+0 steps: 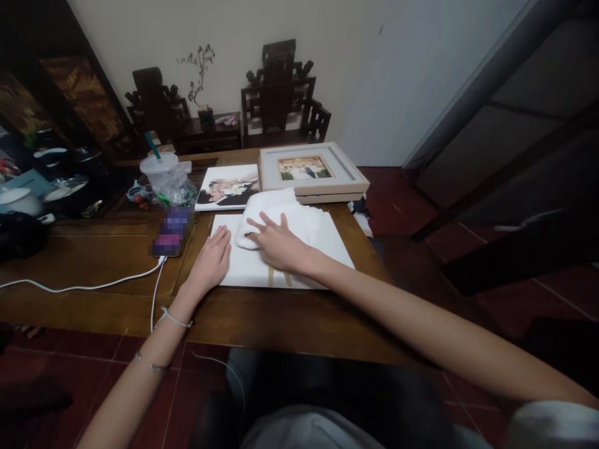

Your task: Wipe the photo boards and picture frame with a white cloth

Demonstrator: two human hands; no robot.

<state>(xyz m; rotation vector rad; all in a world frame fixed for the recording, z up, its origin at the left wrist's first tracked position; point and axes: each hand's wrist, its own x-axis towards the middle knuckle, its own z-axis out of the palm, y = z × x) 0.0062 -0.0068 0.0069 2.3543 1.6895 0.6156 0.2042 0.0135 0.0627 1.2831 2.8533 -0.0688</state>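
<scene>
A white cloth point(274, 202), folded and bunched, lies over the upper part of a flat white panel point(327, 249) on the table. My right hand point(274, 242) presses down on the cloth with its fingers spread, the palm facing down. What lies under the palm is hidden. My left hand point(215, 255) rests flat at the panel's left edge, fingers stretched out and holding nothing. Below my right wrist, two tan strips show on the panel's surface. The cloth and my right arm cover much of the rest of it.
Behind the panel are a photo print point(229, 187) and framed pictures point(313, 171), stacked. A phone point(173, 231) with a white charging cable point(93, 288) lies left, near a cup with a straw point(159, 163) and plastic bags. The wooden table's point(299, 318) front edge is close to my body.
</scene>
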